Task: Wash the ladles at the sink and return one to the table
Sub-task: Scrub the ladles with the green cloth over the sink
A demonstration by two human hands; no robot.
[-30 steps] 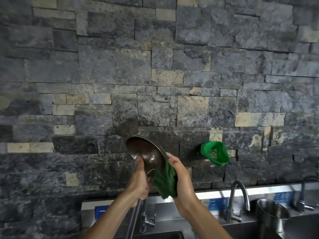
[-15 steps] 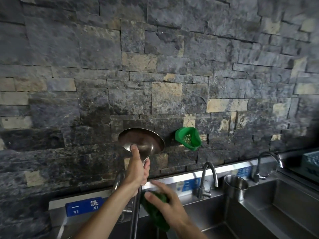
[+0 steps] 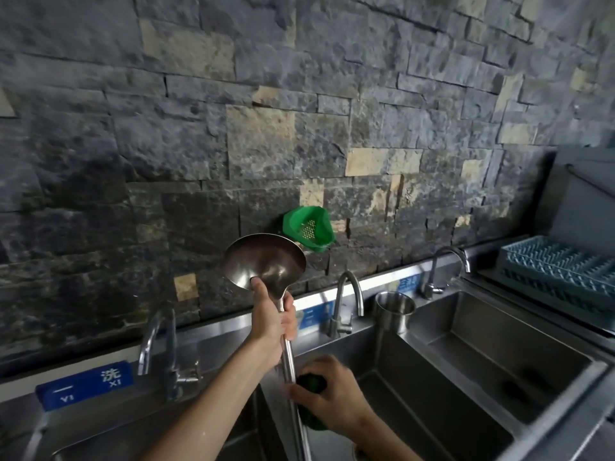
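Observation:
A large steel ladle [image 3: 266, 261] stands upright over the sink, bowl up and facing me. My left hand [image 3: 271, 322] grips its handle just under the bowl, thumb pressed on the bowl's lower edge. Lower down, my right hand [image 3: 327, 395] holds a green scouring cloth [image 3: 311, 384] wrapped against the long handle [image 3: 289, 364]. The steel sink [image 3: 492, 387] lies below both hands, with several basins side by side. No second ladle shows in this view.
Three taps stand along the back rim: left [image 3: 159, 347], middle [image 3: 346, 301], right [image 3: 446, 267]. A steel cup [image 3: 394, 311] sits on the divider. A green strainer [image 3: 307, 227] hangs on the stone wall. Blue racks [image 3: 559, 264] lie at the right.
My right hand and the green cloth went from the ladle's bowl down to its handle. The view has swung right, showing more basins and the blue racks.

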